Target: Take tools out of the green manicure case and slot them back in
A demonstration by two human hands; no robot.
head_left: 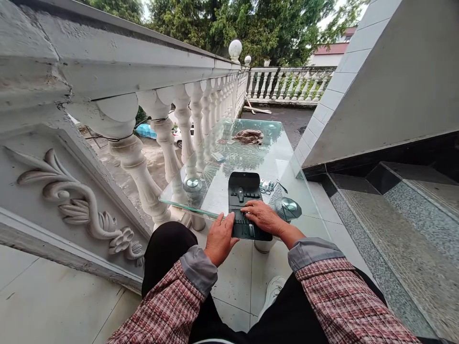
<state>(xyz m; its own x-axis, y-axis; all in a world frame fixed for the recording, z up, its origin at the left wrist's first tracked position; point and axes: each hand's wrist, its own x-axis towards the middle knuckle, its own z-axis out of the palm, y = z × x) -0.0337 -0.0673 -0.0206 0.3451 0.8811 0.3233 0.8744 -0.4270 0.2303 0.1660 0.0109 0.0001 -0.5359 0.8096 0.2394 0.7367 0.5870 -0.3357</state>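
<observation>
A dark manicure case (pixel 244 180) lies unfolded at the near edge of the glass table, with small metal tools in its loops. My left hand (pixel 219 240) grips the case's lower left edge, thumb alongside it. Over the lower half of the case is my right hand (pixel 264 217), its fingers bent together at the slots; whatever is between the fingertips is too small to make out. Several loose metal grooming tools (pixel 267 186) rest on the glass just right of the case.
The glass table (pixel 211 179) has round metal discs, one at its near left (pixel 192 183). A crumpled brown cloth (pixel 248 137) lies toward the far end, with a small packet (pixel 218 156) nearer. A white balustrade (pixel 165 143) borders the left; stone steps (pixel 401 229) rise at right.
</observation>
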